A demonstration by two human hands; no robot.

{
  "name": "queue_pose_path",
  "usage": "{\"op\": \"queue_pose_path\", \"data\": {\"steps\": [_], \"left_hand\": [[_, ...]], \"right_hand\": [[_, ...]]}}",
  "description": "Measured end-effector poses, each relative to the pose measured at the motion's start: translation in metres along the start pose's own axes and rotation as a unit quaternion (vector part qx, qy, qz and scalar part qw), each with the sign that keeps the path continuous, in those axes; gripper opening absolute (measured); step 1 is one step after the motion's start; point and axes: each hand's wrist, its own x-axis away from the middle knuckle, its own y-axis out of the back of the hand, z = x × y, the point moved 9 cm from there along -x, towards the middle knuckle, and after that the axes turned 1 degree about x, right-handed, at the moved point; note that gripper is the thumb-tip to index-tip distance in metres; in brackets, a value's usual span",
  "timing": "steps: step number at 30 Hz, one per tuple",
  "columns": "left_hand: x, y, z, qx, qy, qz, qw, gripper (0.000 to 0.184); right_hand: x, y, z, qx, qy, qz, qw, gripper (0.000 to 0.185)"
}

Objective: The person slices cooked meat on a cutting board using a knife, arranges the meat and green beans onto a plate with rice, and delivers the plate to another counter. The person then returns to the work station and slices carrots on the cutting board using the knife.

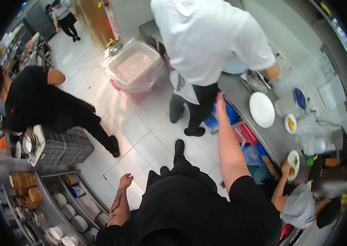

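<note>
My left hand (pixel 127 180) hangs low at my side over the tiled floor, its fingers curled in and nothing visible in it. My right arm reaches forward, and my right hand (pixel 220 105) is stretched out flat beside the hip of a co-worker in a white shirt (pixel 210 37). Whether it touches that person I cannot tell. Just right of this hand runs the steel counter (pixel 243 96), with a white oval plate (pixel 262 109) on it. Blue crates (pixel 228 112) sit under the counter.
A plastic-lined bin (pixel 136 65) stands ahead. At left, a person in black (pixel 38 98) is by stacked grey crates (pixel 64 145). Shelves with bowls (pixel 69 211) flank my left. At right, a person in grey (pixel 300 207) handles a plate of food (pixel 293 164). Another person (pixel 63 16) stands far back.
</note>
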Motion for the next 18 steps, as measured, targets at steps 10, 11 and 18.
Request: {"op": "queue_pose_path", "data": {"steps": [10,11,18], "left_hand": [[0.040,-0.015,0.023,0.219,0.170,-0.010,0.961,0.056],[0.046,-0.020,0.018,0.273,0.219,0.013,0.937,0.055],[-0.006,-0.010,-0.009,0.317,0.211,-0.028,0.924,0.048]], "right_hand": [[-0.087,0.020,-0.105,-0.124,-0.125,-0.003,0.984,0.064],[-0.093,0.031,-0.125,-0.128,-0.149,0.025,0.980,0.065],[-0.125,0.054,-0.162,-0.098,-0.277,0.021,0.956,0.061]]}}
